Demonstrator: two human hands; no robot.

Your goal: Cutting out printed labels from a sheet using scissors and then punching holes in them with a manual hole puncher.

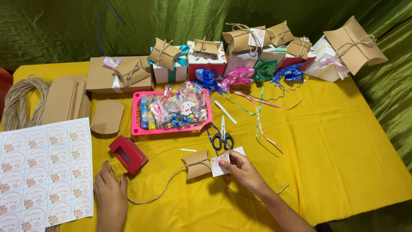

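My right hand [242, 169] pinches a small white tag [220, 165] with a round sticker, held against a little kraft pillow box [196, 164] tied with jute twine [159, 193]. The twine trails left across the yellow tablecloth [334, 146]. My left hand [110, 193] rests flat on the cloth near the twine's end, just below a red hole punch [128, 154], holding nothing. Black-handled scissors [222, 136] lie just above the tag.
A sheet of round stickers [45, 172] lies at the left. A pink tray [171, 112] holds small toys and tubes. Flat kraft box blanks [68, 101], a twine bundle [19, 101], finished gift boxes [257, 43] and ribbon bows [240, 77] line the back.
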